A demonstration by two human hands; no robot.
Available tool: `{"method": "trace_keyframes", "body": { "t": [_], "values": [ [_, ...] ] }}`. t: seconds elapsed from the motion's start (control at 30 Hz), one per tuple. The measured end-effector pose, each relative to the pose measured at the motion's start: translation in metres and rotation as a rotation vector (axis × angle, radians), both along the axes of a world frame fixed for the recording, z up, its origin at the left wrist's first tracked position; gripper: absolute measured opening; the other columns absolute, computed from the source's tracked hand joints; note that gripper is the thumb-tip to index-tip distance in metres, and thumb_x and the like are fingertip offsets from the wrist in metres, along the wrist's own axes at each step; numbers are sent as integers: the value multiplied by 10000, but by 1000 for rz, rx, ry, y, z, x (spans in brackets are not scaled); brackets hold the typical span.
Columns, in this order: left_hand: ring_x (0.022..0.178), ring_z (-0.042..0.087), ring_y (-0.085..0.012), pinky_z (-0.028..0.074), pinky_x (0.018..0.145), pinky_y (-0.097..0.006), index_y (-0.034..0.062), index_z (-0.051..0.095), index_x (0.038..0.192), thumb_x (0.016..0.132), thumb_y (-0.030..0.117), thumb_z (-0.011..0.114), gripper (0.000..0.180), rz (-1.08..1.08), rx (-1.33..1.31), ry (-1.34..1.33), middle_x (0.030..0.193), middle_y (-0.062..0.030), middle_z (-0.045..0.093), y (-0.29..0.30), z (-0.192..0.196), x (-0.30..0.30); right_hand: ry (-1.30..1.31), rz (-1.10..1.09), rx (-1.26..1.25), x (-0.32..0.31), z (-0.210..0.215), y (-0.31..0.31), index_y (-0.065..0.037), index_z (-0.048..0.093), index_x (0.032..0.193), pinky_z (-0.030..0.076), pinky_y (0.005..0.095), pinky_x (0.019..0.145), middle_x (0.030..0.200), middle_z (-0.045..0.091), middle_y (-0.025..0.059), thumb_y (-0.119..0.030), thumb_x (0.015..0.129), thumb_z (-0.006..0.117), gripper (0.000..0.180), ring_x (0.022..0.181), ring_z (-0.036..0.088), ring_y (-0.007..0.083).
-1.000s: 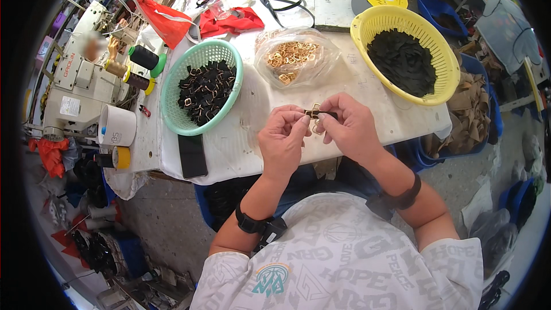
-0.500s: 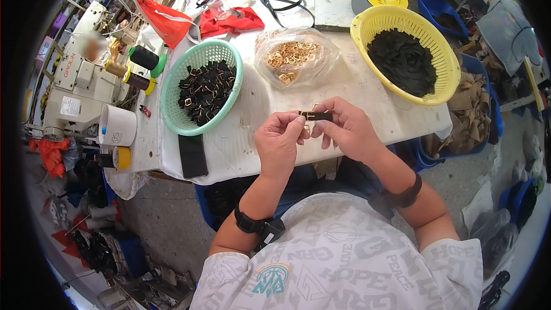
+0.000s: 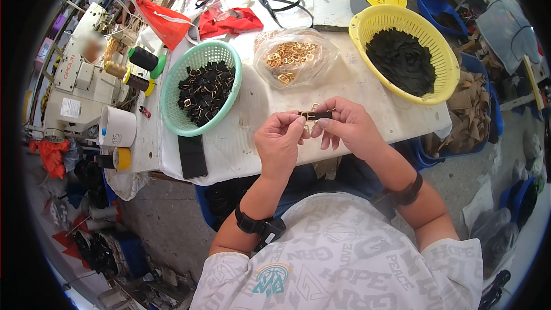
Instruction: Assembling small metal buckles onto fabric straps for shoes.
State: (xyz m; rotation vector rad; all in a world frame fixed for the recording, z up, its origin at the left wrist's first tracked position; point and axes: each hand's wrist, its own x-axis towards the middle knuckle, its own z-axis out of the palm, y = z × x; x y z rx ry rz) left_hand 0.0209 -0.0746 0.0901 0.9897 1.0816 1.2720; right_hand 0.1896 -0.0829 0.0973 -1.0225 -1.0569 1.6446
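Levelling since before — black strap (image 3: 314, 115) between both hands.

Two hands are at work over the worktop (image 3: 367, 89): the left hand (image 3: 279, 143) and the right hand (image 3: 350, 129), with one short black strap piece (image 3: 315, 115) pinched between their fingers. Each wrist carries one dark band, two in all.

Two plastic baskets stand on the worktop: one green basket (image 3: 201, 87) left of the hands, heaped with black strap pieces with metal loops, too many to count, and one yellow basket (image 3: 406, 51) to their right, full of black material. Between the baskets lies one clear bag (image 3: 291, 55) of gold-coloured metal buckles, also past counting.

Left of the green basket sit one sewing machine (image 3: 74, 89), three thread spools (image 3: 138, 69) and one white cup (image 3: 117, 127).
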Motion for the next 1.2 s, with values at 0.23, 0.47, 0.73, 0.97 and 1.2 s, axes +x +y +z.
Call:
{"method": "trace_keyframes", "body": {
  "t": [0.23,0.47,0.73,0.97,1.2],
  "values": [
    [566,570,-94,449,515,-212,-52,630,883,857,1,633,58,-11,20,33,712,-64,634,0,-1,1,-38,12,-12,0,0,1,21,557,1047,458,201,465,793,675,91,-87,900,586,185,585,637,111],
    [589,570,-89,458,527,-211,-50,632,883,860,2,638,58,-27,48,78,762,-77,645,-1,-3,1,-71,13,-45,-3,2,2,13,574,974,460,207,461,770,669,94,-132,937,557,151,580,638,112],
    [608,581,-103,476,549,-228,-56,638,910,851,10,648,89,-68,33,2,791,-89,652,0,-4,-2,-79,4,-8,-4,3,2,14,573,955,466,212,468,745,658,82,-109,943,531,131,579,634,112],
    [641,607,-102,487,571,-227,-61,651,965,863,17,641,129,-250,-39,26,810,-86,669,5,5,-6,-37,-13,77,-4,-4,2,39,580,904,488,236,497,694,622,71,-65,923,530,116,543,595,118],
    [655,635,-91,498,576,-203,-46,657,941,877,46,640,113,-296,-17,172,773,-67,678,6,4,-10,-206,40,55,-3,3,3,56,580,898,481,237,488,671,618,71,-60,915,527,129,535,589,109]
  ]
}}
